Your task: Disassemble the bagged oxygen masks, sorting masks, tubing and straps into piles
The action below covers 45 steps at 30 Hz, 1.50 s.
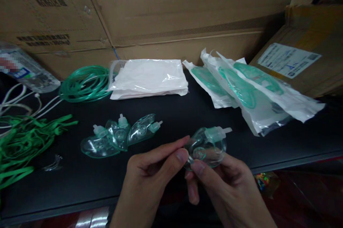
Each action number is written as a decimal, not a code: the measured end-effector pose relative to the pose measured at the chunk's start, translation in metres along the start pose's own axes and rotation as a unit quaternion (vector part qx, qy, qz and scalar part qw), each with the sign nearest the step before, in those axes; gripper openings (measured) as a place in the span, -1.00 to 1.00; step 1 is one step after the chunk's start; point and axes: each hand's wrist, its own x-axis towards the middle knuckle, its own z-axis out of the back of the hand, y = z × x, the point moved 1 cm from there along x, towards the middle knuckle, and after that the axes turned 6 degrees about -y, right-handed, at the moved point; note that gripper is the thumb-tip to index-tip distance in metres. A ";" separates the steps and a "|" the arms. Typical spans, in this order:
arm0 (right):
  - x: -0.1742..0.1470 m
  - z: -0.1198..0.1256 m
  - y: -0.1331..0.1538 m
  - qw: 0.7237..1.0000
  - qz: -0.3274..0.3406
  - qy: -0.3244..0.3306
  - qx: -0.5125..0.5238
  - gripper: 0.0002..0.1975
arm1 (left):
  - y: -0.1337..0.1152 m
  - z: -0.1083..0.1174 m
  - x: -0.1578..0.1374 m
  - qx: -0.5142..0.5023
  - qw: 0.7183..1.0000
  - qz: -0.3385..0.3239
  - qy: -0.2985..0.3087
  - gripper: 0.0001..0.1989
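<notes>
The cardboard box (187,15) reads "AUX 奥克斯空调".

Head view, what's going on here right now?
A person holds a clear green-tinted mask over a black surface. The left hand and right hand both have their fingers at its near edge, thumbs beside a small shiny strip. Three more masks lie to the left, with green straps farther left. Bagged masks lie behind on the right.
</notes>
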 end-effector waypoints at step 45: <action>-0.004 0.000 0.002 0.979 0.083 -0.109 -0.148 -0.83 | -0.002 0.000 0.003 0.012 0.998 -0.023 0.061 -0.73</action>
